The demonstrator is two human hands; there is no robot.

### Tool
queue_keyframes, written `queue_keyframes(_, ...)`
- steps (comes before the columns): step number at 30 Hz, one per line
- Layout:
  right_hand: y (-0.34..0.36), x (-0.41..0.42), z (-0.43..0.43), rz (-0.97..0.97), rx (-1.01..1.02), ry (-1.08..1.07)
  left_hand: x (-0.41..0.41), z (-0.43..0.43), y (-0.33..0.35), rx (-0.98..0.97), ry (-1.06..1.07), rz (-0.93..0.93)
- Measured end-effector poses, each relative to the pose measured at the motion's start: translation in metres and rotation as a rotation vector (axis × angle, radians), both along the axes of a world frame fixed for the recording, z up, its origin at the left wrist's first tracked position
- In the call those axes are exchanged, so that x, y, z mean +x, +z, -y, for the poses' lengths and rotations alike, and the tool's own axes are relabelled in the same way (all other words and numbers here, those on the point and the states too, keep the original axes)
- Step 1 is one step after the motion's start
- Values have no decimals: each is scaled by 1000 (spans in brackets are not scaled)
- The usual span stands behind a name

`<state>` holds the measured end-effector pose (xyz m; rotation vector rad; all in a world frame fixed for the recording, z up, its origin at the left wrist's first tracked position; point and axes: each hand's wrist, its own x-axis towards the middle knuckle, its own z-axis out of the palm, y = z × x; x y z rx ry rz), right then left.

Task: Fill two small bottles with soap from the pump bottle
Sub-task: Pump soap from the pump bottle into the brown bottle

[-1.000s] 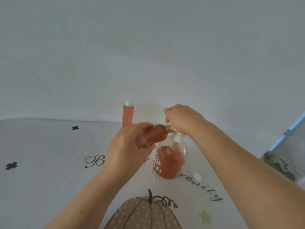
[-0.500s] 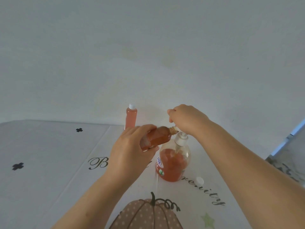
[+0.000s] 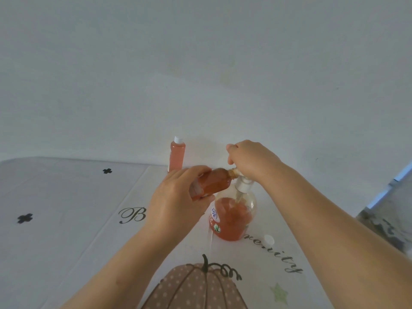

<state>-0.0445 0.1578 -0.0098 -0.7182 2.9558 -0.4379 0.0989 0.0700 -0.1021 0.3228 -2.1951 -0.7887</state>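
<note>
My left hand (image 3: 178, 197) grips a small bottle (image 3: 214, 181) nearly full of orange soap, tilted almost flat with its open neck against the pump nozzle. My right hand (image 3: 249, 159) is closed over the white pump head of the clear pump bottle (image 3: 231, 217), which stands on the table about half full of orange soap. A second small bottle (image 3: 177, 156), capped white and filled with orange soap, stands upright at the back by the wall. A loose white cap (image 3: 269, 240) lies to the right of the pump bottle.
The table wears a white cloth (image 3: 66, 219) printed with a pumpkin (image 3: 196, 288), script lettering and black crosses. A plain white wall rises right behind the bottles. A dark patterned surface (image 3: 388, 221) shows past the table's right edge.
Both hands and the bottles hold nearly the same pose. The view has shifted slightly, and the pump head sits a little lower under my right hand.
</note>
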Motion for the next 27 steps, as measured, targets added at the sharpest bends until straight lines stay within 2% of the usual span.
queue_keyframes(16,11,2,1,-5,24,-4,2,0,3,-33,7,-47)
queue_keyframes(27,-5,0,-2,-15,79,45,-4,-2,-5,51,-30,6)
